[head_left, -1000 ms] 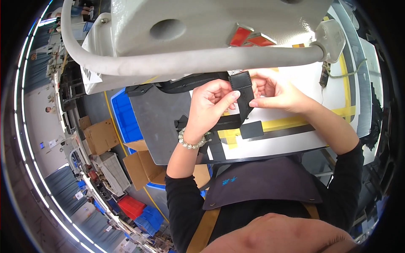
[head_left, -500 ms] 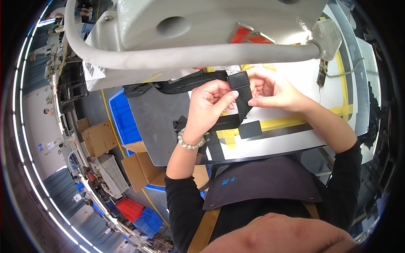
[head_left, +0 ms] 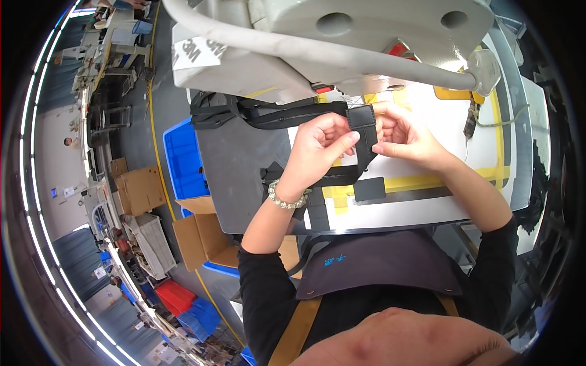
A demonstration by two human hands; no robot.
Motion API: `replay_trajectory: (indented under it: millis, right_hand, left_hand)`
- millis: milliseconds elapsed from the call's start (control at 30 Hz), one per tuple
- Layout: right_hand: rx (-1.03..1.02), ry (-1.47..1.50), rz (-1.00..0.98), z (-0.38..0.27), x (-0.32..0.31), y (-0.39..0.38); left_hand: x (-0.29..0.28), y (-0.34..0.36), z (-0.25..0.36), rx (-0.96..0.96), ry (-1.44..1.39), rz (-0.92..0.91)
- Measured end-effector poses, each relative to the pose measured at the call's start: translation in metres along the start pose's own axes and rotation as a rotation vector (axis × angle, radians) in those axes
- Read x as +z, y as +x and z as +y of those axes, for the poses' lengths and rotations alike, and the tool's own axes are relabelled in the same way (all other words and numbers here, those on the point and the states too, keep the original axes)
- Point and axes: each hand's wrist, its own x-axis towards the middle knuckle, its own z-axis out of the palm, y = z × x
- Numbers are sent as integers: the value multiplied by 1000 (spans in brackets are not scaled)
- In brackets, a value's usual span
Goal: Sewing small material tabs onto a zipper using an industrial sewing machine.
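A black webbing strap (head_left: 366, 141) is held up between my two hands over the work table. Across its upper end sits a dark, flat rectangular patch (head_left: 361, 116) with stitching along its edge. My left hand (head_left: 318, 146), wearing a beaded bracelet (head_left: 285, 196), pinches the strap's left side with thumb and fingers. From the right, my right hand (head_left: 408, 135) grips the opposite edge, its thumb in front and its fingertips partly hidden behind. More of the strap bends back below my left hand. A loose dark patch (head_left: 370, 189) lies on the table just below.
A pale sewing machine body (head_left: 366, 43) with a curved tube (head_left: 342, 53) overhangs the far side. More black straps (head_left: 220, 113) lie at the table's far left. Yellow tape (head_left: 421, 178) crosses the white surface. Blue bins (head_left: 183, 152) and an open carton (head_left: 201, 241) stand left, below.
The whole view has shifted, so machine, table and hands appear further right. Both hands keep hold of the strap, with hardly any change in their grip.
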Motion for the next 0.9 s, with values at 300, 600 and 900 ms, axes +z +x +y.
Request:
replay_trajectory:
  millis: [300, 600, 900]
  right_hand:
    - [208, 166, -150, -15, 30, -3]
    - [104, -823, -220, -29, 36, -7]
    - [-61, -1453, -215, -30, 51, -32]
  left_hand:
    - [-27, -42, 19, -256, -153, -294]
    - [-108, -69, 29, 77, 611, 393]
    - [-70, -81, 11, 301, 1372, 488]
